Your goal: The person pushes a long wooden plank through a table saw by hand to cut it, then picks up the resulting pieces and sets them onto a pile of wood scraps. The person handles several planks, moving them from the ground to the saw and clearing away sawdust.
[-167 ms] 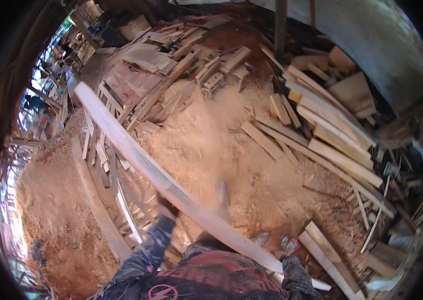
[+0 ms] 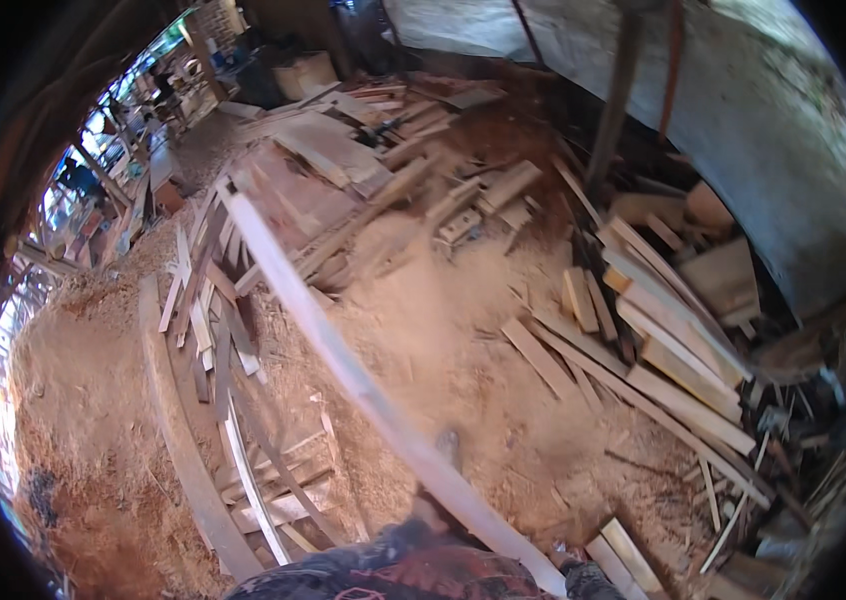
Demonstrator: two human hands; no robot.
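A long pale plank [image 2: 328, 355] runs diagonally across the view, its far end over the scrap boards and its near end at the lower edge. My left hand [image 2: 428, 513], blurred and partly behind the plank, holds it from the left side. My right hand [image 2: 568, 565] grips the near end, mostly cut off by the lower edge. Their fingers are largely hidden. My foot [image 2: 448, 450] shows beside the plank on sawdust-covered ground [image 2: 463, 340].
Loose boards and strips [image 2: 223, 320] lie left and ahead, with stacked timber [image 2: 673, 360] and offcuts on the right. A wooden post [image 2: 611, 120] stands before a pale sheet wall [image 2: 743, 150]. A cluttered work area [image 2: 133, 150] is in the far left background.
The view has tilted up, lowering the scene in the picture. The plank's far end has swung right. My left hand is lower and further right in the picture.
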